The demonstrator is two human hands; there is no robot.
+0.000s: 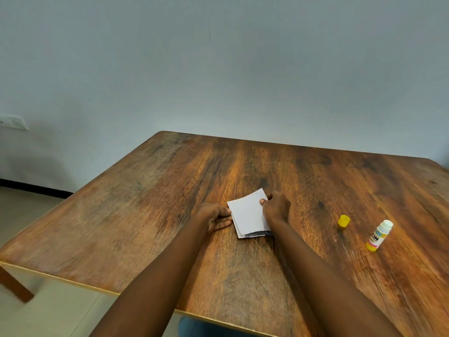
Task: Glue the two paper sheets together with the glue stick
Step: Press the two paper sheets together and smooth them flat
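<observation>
Two small white paper sheets (246, 214) lie stacked, slightly askew, in the middle of the wooden table (170, 190); the lower sheet shows a dark printed strip at its near edge. My right hand (275, 206) pinches the right edge of the top sheet, thumb on top. My left hand (215, 216) rests on the table with its fingertips at the stack's left edge. The glue stick (379, 235), white with a yellow base, lies uncapped on its side to the right. Its yellow cap (343, 220) sits apart, left of it.
The table's left edge and near edge run close to my forearms. A grey wall stands behind the table, with a white socket plate (13, 122) low on the left. Tiled floor shows at the lower left.
</observation>
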